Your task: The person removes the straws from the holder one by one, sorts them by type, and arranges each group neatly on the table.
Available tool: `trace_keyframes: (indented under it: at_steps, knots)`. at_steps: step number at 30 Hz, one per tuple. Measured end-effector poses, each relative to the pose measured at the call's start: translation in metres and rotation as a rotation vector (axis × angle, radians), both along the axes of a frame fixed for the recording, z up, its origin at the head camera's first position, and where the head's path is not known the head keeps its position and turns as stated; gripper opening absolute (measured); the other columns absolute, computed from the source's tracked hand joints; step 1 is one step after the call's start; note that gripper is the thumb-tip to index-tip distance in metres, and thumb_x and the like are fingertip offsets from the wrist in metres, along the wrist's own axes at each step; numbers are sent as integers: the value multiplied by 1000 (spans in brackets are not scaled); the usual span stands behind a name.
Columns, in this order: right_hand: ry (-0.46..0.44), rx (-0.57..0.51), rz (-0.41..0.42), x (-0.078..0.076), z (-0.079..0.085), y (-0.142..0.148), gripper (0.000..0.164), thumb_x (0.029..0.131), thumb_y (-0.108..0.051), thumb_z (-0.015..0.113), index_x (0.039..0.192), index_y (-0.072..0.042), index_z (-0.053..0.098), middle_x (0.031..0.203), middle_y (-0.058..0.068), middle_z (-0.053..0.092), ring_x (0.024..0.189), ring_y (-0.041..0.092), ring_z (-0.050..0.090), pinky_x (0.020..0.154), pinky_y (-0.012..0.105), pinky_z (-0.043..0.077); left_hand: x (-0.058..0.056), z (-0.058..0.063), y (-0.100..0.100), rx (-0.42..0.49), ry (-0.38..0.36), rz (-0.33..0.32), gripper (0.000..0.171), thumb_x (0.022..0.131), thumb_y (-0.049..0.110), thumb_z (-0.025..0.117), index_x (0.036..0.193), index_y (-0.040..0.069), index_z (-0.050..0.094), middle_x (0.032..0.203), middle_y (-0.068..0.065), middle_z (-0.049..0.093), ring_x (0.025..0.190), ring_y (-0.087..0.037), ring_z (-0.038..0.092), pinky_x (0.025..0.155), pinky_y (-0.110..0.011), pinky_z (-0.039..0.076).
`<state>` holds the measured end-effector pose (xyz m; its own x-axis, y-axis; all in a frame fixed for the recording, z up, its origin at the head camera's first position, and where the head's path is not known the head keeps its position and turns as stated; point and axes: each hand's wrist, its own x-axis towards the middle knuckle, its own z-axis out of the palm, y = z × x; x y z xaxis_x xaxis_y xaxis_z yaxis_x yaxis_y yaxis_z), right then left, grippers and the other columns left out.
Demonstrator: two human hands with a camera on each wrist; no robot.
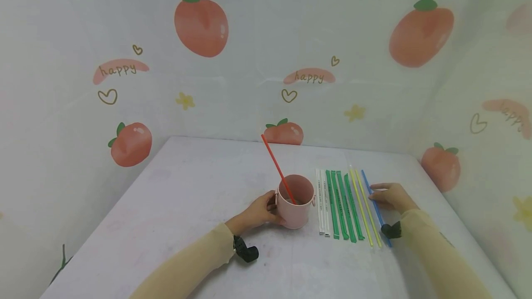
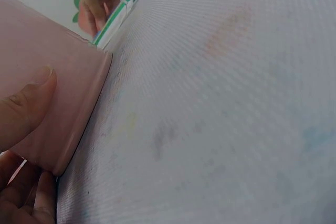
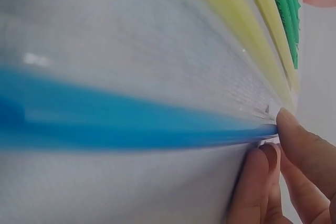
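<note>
A pink cup (image 1: 292,217) with small side loops stands on the table, a red straw (image 1: 272,156) leaning out of it to the upper left. My left hand (image 1: 257,210) grips the cup from its left side; the left wrist view shows the thumb (image 2: 31,106) against the wall and fingers curled near the base. To the right, my right hand (image 1: 392,196) pinches a blue straw (image 1: 377,210) toward its far end. In the right wrist view, thumb and fingertips meet at the blue straw (image 3: 131,121), which runs close past the camera.
Between cup and right hand lie two white-wrapped straws (image 1: 326,206), several green-wrapped straws (image 1: 341,206) and two yellow straws (image 1: 365,206), side by side in a row. The white table (image 1: 199,183) meets a fruit-patterned cloth (image 1: 249,59) at the back and sides.
</note>
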<state>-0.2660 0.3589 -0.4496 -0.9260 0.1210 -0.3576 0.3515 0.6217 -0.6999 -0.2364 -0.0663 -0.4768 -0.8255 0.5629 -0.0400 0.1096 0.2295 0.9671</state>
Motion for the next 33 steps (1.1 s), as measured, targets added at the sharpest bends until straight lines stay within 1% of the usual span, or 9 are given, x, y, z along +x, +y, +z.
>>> trace_keyframes:
  at_steps: [4,8,14,17,23,30,33]
  knots:
    - [-30,-9,-25,1,3,-1,70,83,-23,76,140,3,45,141,31,43,93,18,62,75,25,58,0,0,0,-4,1,2,79,76,5,80,143,5,38,147,-14,44,137,-34,42,112,-41,40]
    - [-41,-18,-24,2,5,0,69,85,-23,74,141,3,44,140,31,43,93,19,60,75,24,57,0,1,0,-9,-5,6,79,76,5,81,143,5,39,147,-14,44,137,-34,42,112,-42,40]
    - [-60,-46,-37,1,5,1,69,85,-21,74,141,4,43,140,31,43,93,18,60,77,26,58,2,3,0,-11,-9,11,82,75,5,81,145,5,37,150,-14,41,138,-34,41,112,-43,39]
    - [-69,-50,-47,0,5,1,70,84,-21,74,142,3,43,141,31,43,93,17,61,79,27,59,2,2,0,-6,4,4,81,75,5,81,144,3,37,149,-16,42,137,-35,41,112,-43,40]
    - [-67,-56,-53,1,7,-1,72,83,-19,76,142,5,41,139,31,45,90,16,63,80,29,59,1,1,0,-7,14,0,77,76,5,80,142,4,40,145,-14,46,136,-34,43,112,-42,40]
    - [-78,-48,-58,0,7,-1,72,83,-19,76,142,5,41,141,32,43,95,19,63,82,31,59,1,1,0,3,9,-1,76,76,4,80,141,5,40,145,-13,46,136,-33,44,113,-42,39]
    - [-76,-48,-43,1,8,-1,73,83,-20,76,142,6,40,141,32,42,94,18,63,82,31,59,0,0,0,7,11,-2,76,76,4,80,141,4,41,145,-13,46,135,-33,44,113,-42,39]
